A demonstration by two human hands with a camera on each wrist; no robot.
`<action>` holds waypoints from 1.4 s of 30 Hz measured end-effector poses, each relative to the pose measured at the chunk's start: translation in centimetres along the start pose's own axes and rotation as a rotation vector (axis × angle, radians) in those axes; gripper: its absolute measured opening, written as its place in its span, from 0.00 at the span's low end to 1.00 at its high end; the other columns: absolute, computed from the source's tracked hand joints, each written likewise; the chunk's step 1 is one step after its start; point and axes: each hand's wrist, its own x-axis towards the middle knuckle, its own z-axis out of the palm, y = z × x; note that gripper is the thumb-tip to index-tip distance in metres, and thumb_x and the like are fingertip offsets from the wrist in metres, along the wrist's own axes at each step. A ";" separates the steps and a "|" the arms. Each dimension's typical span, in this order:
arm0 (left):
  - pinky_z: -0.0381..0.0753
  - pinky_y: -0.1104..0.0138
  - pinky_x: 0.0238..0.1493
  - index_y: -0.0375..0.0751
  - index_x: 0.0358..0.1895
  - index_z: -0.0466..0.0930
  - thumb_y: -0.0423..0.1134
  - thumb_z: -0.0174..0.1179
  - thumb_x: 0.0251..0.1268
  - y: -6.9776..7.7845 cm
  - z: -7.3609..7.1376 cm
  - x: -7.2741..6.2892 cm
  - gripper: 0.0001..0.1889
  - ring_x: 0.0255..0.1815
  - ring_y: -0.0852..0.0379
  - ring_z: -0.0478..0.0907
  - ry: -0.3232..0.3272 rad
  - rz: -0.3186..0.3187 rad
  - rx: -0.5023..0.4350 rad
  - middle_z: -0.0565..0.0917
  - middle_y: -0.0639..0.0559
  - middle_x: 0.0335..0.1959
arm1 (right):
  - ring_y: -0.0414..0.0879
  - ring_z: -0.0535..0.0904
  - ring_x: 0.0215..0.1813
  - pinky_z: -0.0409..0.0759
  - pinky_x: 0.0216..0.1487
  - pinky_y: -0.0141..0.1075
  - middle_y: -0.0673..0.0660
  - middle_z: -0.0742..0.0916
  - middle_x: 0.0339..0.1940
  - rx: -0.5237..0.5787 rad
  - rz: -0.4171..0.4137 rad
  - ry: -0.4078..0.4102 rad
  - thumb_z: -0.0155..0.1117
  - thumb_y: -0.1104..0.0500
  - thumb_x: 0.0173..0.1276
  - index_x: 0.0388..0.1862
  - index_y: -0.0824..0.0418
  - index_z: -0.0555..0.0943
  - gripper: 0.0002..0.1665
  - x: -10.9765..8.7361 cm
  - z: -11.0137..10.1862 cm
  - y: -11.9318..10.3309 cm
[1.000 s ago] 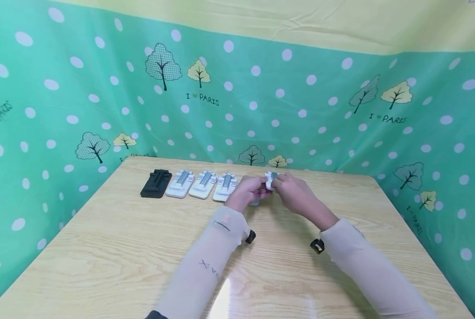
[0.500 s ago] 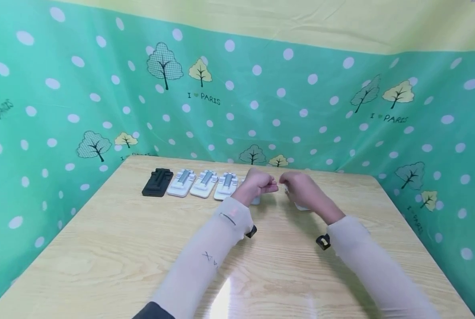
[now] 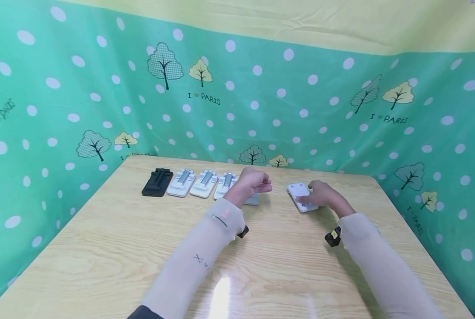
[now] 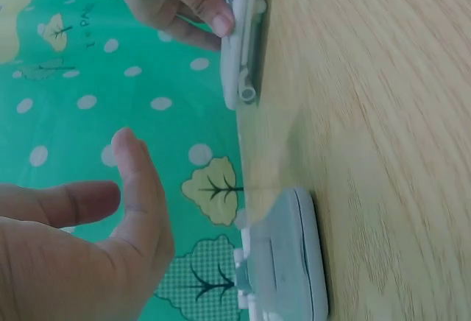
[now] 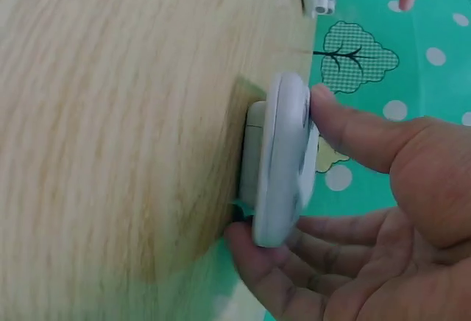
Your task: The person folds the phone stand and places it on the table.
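Observation:
My right hand (image 3: 323, 195) grips a folded white phone stand (image 3: 298, 190) right of the row, its flat underside up. The right wrist view shows thumb on one face of this stand (image 5: 285, 159) and fingers curled round its edge, close to the table. My left hand (image 3: 249, 182) hovers over the row's right end, holding nothing; thumb and forefinger stand apart in the left wrist view. Beneath it a white phone stand (image 3: 253, 200) is partly hidden. Leftward lie more white phone stands (image 3: 225, 186), (image 3: 204, 184), (image 3: 181, 183) and a black phone stand (image 3: 157, 182).
A light wood table (image 3: 141, 248) spreads under both arms. Green dotted cloth (image 3: 321, 133) printed with trees hangs along the table's back and sides. Bright glare (image 3: 221, 294) lies on the near part of the tabletop.
A second ago both hands were together at the white phone stand. The left hand has let go and drawn slightly left; the right has carried the stand right and lowered it, underside up.

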 end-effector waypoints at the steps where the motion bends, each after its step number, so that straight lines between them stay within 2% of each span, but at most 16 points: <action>1: 0.89 0.65 0.43 0.24 0.58 0.76 0.25 0.58 0.71 0.0 -0.1 0.0 0.15 0.37 0.49 0.87 0.003 0.002 -0.002 0.84 0.37 0.41 | 0.65 0.76 0.60 0.75 0.64 0.58 0.79 0.74 0.66 0.025 0.010 0.001 0.69 0.42 0.70 0.72 0.82 0.62 0.52 0.1 0.0 0.1; 3: 0.89 0.65 0.42 0.24 0.58 0.76 0.25 0.58 0.71 0.0 -0.4 0.1 0.15 0.37 0.49 0.86 0.010 0.006 -0.008 0.84 0.38 0.40 | 0.62 0.77 0.57 0.77 0.61 0.56 0.77 0.76 0.64 0.068 0.021 0.012 0.70 0.45 0.70 0.72 0.81 0.62 0.50 0.2 0.1 0.1; 8: 0.89 0.65 0.43 0.24 0.59 0.75 0.25 0.58 0.70 0.1 -0.9 0.0 0.16 0.51 0.40 0.85 0.014 0.010 -0.004 0.83 0.38 0.40 | 0.56 0.82 0.48 0.83 0.49 0.45 0.70 0.83 0.52 0.116 0.001 0.058 0.68 0.54 0.71 0.65 0.79 0.71 0.36 0.4 0.0 -0.7; 12: 0.89 0.65 0.43 0.25 0.60 0.74 0.26 0.58 0.70 0.0 -1.4 -0.1 0.17 0.56 0.38 0.82 0.018 0.009 -0.001 0.83 0.37 0.44 | 0.55 0.84 0.42 0.86 0.42 0.40 0.68 0.85 0.45 0.154 -0.028 0.119 0.67 0.59 0.70 0.58 0.78 0.75 0.26 0.4 0.0 -1.8; 17: 0.89 0.65 0.43 0.25 0.62 0.72 0.27 0.58 0.71 -0.1 -2.1 -0.1 0.18 0.60 0.36 0.80 0.015 0.003 0.002 0.82 0.33 0.53 | 0.53 0.86 0.37 0.87 0.35 0.37 0.67 0.86 0.41 0.111 -0.084 0.188 0.66 0.62 0.68 0.48 0.76 0.80 0.17 0.4 0.4 -3.9; 21: 0.89 0.65 0.44 0.25 0.63 0.72 0.28 0.57 0.72 -0.1 -2.5 -0.2 0.19 0.61 0.36 0.79 0.019 0.000 0.002 0.82 0.34 0.51 | 0.49 0.83 0.30 0.83 0.28 0.35 0.62 0.86 0.32 0.062 -0.087 0.205 0.65 0.63 0.67 0.34 0.69 0.81 0.08 0.6 0.9 -6.1; 25: 0.89 0.64 0.45 0.26 0.63 0.71 0.27 0.57 0.71 -0.1 -2.9 -0.2 0.19 0.57 0.38 0.82 0.029 -0.002 -0.003 0.82 0.37 0.47 | 0.48 0.79 0.27 0.81 0.25 0.34 0.59 0.83 0.27 0.015 -0.070 0.216 0.66 0.64 0.65 0.29 0.65 0.78 0.07 0.9 1.7 -8.4; 31: 0.89 0.63 0.46 0.25 0.60 0.74 0.27 0.57 0.71 -0.2 -3.4 -0.4 0.17 0.49 0.43 0.84 0.046 -0.001 -0.006 0.82 0.37 0.47 | 0.50 0.77 0.27 0.80 0.25 0.36 0.58 0.81 0.26 -0.094 -0.081 0.219 0.67 0.68 0.62 0.30 0.65 0.79 0.04 1.4 3.1 -11.3; 37: 0.89 0.63 0.45 0.26 0.59 0.74 0.28 0.57 0.71 -0.1 -3.9 -0.3 0.16 0.54 0.40 0.83 0.051 -0.007 -0.015 0.82 0.35 0.51 | 0.50 0.77 0.27 0.80 0.25 0.37 0.57 0.80 0.24 -0.196 -0.080 0.239 0.67 0.71 0.58 0.25 0.62 0.78 0.08 2.7 4.7 -12.4; 42: 0.89 0.63 0.46 0.26 0.58 0.74 0.27 0.57 0.70 0.0 -4.2 -0.4 0.16 0.48 0.42 0.84 0.047 -0.002 -0.033 0.81 0.32 0.54 | 0.50 0.78 0.28 0.83 0.27 0.39 0.56 0.81 0.23 -0.249 -0.121 0.269 0.61 0.73 0.59 0.24 0.61 0.77 0.09 4.0 5.8 -12.6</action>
